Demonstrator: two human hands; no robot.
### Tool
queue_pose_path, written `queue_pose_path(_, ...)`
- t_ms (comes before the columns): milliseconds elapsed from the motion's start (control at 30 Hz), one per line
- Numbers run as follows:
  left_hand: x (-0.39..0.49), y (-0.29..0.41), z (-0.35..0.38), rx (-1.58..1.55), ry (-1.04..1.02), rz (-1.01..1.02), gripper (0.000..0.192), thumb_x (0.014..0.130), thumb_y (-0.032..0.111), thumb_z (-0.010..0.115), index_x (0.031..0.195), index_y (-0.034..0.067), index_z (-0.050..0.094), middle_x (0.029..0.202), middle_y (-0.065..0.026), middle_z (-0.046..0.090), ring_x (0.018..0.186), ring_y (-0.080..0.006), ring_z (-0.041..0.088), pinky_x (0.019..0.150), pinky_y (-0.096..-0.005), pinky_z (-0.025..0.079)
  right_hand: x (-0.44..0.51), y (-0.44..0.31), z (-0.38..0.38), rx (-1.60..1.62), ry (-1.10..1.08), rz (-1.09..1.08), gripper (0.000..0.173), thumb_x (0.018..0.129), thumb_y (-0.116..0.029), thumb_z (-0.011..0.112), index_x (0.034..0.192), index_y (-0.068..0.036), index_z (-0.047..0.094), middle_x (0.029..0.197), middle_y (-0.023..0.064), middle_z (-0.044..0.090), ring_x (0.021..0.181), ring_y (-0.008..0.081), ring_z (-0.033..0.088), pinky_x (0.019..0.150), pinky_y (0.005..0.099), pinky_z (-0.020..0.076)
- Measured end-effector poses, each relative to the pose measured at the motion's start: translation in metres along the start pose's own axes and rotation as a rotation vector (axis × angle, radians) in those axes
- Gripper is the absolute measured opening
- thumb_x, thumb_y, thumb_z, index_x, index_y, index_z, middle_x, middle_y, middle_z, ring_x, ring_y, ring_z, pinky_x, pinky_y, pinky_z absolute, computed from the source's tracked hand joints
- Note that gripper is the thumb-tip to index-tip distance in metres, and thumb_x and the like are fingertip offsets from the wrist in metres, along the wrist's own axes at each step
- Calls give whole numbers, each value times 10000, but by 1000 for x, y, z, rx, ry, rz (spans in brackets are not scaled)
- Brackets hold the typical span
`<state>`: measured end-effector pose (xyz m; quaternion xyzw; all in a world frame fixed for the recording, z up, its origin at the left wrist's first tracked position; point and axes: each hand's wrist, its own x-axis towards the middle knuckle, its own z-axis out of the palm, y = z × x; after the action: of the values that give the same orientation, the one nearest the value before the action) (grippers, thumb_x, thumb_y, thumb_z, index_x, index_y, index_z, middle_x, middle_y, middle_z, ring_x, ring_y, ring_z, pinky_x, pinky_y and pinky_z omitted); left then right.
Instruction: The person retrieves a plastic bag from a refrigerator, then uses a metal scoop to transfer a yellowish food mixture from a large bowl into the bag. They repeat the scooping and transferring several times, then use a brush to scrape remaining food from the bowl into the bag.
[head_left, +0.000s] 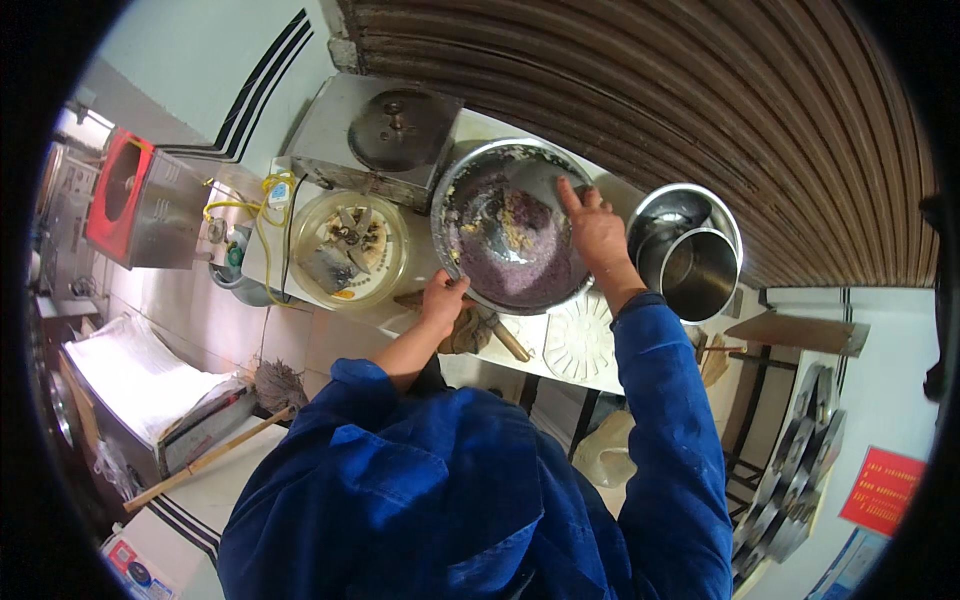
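Observation:
A large stainless steel bowl stands before me on a white counter. Purplish, moist food and a yellow crumbly mass cover its bottom, with bits stuck along the wall. My left hand grips the bowl's near left rim. My right hand reaches over the right side, fingers on a flat dark metal piece, perhaps a scraper, inside the bowl; how it is gripped is partly hidden. Below the bowl lie a brown cloth and a wooden handle.
Left stands a clear round basin with metal blades inside; behind it, a steel appliance with a round lid. Right of the bowl are a steel bowl and a steel pot. A corrugated shutter borders the counter. A yellow cable hangs left.

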<state>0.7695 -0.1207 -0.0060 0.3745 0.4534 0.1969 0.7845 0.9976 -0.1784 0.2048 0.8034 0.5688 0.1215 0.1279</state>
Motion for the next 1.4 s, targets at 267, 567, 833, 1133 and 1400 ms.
queue_pose_path(267, 15, -3, -2, 78, 45, 128, 248, 870, 26, 627, 1117, 40, 627, 976, -53, 677, 868, -153, 626, 716, -301, 500, 6, 14, -27, 114, -310, -279, 712, 862, -28, 525, 1511, -242, 327, 1175, 239, 599, 826, 366, 693, 689, 448, 572)
queue_pose_path(567, 9, 42, 18, -164, -16, 118, 267, 833, -17, 614, 1090, 14, 682, 979, -30, 700, 868, -127, 630, 772, -284, 500, 60, 30, 7, -70, -331, -50, 559, 860, -58, 545, 1398, -205, 499, 1033, 194, 683, 913, 340, 697, 735, 462, 564)
queue_pose_path(833, -5, 52, 18, 178, -121, 216, 350, 830, -55, 562, 1161, 8, 657, 1008, -12, 682, 875, -99, 601, 769, -270, 473, -19, 104, 39, 776, -753, 342, 342, 713, -90, 609, 1035, -31, 710, 921, 225, 705, 919, 348, 701, 745, 471, 547)
queue_pose_path(1133, -30, 34, -4, 304, -190, 408, 348, 827, -39, 575, 1169, -13, 632, 1179, -61, 640, 1060, -161, 603, 929, -292, 455, -149, -44, 144, 2315, -155, 1072, 304, 792, 74, 627, 1078, -25, 654, 1036, 75, 690, 968, 239, 657, 890, 382, 535)
queue_pose_path(1400, -20, 59, -10, 227, -231, 326, 288, 842, -49, 582, 1117, 6, 647, 1057, -13, 668, 922, -113, 622, 840, -300, 492, -155, -66, 143, 2521, 119, 1054, 369, 800, 66, 623, 1158, -21, 627, 1079, 86, 670, 986, 236, 651, 892, 378, 542)
